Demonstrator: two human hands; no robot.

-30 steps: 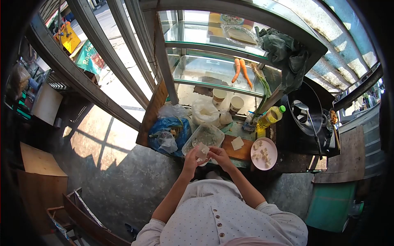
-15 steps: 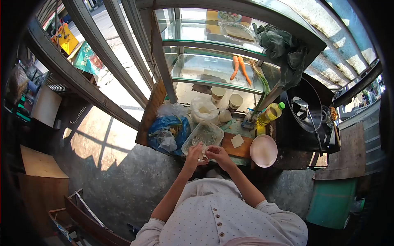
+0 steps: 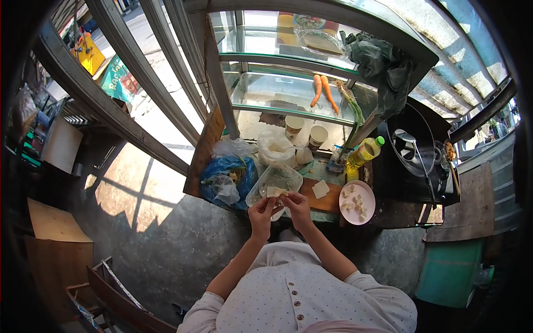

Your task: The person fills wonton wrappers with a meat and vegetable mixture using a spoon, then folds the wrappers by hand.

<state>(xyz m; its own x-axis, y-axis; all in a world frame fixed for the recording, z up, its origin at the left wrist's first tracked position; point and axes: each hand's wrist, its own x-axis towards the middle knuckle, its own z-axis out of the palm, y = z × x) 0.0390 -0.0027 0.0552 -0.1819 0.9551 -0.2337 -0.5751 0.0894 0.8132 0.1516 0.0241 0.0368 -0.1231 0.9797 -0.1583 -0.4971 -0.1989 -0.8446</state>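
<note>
Both hands meet over the near edge of a clear plastic tub (image 3: pixel 295 182) with bits of pale and green food in it. My left hand (image 3: pixel 261 217) pinches one side of a small pale wonton wrapper (image 3: pixel 275 191), and my right hand (image 3: pixel 298 212) pinches the other. What lies behind the fingertips is hidden. Right of the hands, more square wrappers (image 3: pixel 320 189) lie on a brown wooden board (image 3: pixel 333 198). Several small folded wontons (image 3: pixel 355 202) rest on a pink plate (image 3: pixel 365 218) beyond the board.
A blue plastic bag (image 3: pixel 214 176) and a white bag (image 3: pixel 275 149) sit left and behind the tub. Paper cups (image 3: pixel 294 127), an oil bottle (image 3: pixel 366 154) and a black wok (image 3: pixel 427 136) stand around. Two carrots (image 3: pixel 328 95) lie on a glass shelf (image 3: pixel 266 91).
Both hands have turned, and the wrapper now stretches flatter between the fingertips. The plate looked bare before; several folded wontons now show on it.
</note>
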